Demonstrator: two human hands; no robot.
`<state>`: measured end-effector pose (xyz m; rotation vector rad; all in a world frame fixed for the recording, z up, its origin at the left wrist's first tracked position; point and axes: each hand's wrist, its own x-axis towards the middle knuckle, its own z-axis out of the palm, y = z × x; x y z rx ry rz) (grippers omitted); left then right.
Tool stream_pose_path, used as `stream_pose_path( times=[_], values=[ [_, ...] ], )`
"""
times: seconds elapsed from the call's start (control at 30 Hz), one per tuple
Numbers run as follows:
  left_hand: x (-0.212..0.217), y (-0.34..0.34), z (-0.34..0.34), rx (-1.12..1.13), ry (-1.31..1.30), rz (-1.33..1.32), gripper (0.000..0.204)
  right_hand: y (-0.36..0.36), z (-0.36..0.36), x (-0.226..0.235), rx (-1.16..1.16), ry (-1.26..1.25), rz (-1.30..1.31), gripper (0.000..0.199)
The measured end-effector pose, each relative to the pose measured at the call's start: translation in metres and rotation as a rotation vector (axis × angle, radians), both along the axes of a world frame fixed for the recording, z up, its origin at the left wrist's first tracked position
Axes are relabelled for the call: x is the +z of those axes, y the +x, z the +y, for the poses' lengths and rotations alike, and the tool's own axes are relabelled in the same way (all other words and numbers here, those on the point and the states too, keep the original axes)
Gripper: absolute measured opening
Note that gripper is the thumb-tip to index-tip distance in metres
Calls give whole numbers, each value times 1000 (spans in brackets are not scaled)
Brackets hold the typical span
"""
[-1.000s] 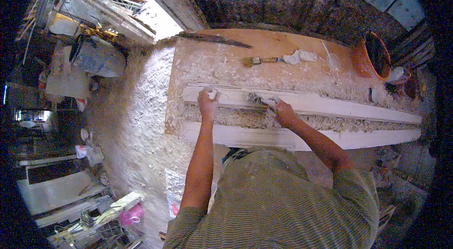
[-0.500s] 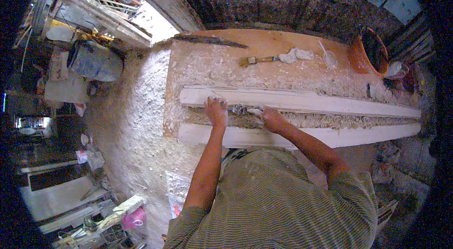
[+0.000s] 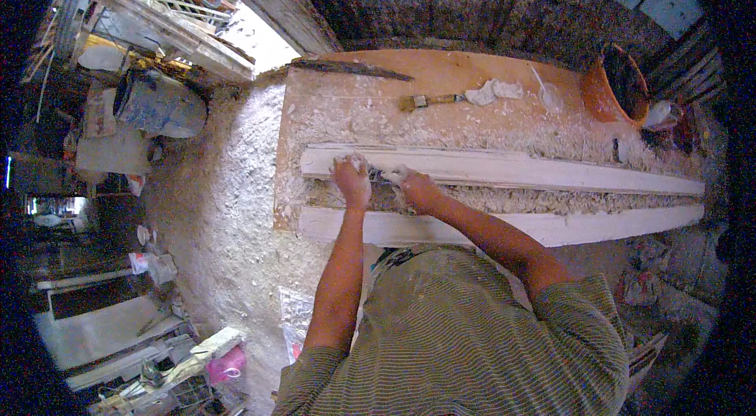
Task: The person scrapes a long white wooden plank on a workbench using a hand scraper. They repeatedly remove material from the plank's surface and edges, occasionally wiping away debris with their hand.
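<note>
Two long white moulding strips lie side by side across the workbench, the far strip [image 3: 504, 167] and the near strip [image 3: 504, 229]. Crumbly pale debris [image 3: 543, 200] fills the gap between them. My left hand [image 3: 352, 181] is closed at the left part of the far strip, its fingers curled and coated with white. Close beside it, my right hand [image 3: 415, 189] is closed over the near edge of that strip. Something pale and greyish shows at its fingertips, too small and smeared to name. Whatever the left fingers hold is hidden.
Beyond the strips, the dusty workbench [image 3: 346, 113] carries a paintbrush [image 3: 431, 101], a whitish crumpled lump [image 3: 494, 91] and a dark thin strip [image 3: 354, 69]. An orange bucket [image 3: 597, 99] stands tilted at the far right. Left of the bench are a bluish drum [image 3: 161, 105] and a pink bag [image 3: 226, 366].
My right hand has slid left along the far strip, drawing near my left hand. The left hand has shifted slightly left and turned, with more white on its fingers.
</note>
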<state>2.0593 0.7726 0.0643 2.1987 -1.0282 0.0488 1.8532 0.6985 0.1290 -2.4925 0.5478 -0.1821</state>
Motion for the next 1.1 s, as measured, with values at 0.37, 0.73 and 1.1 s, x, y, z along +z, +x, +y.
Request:
stream_pose_path(
  times=[0.37,0.73,1.1],
  values=[
    [103,59,-61,-71,-306,403,47,-151,-47,35,-58,15,150,50],
    [52,-18,-23,-30,534,-199,55,-149,-31,21,-164,-19,-27,47],
    [11,-10,-9,-68,288,-24,34,-63,-8,9,-49,-158,37,37]
  ],
)
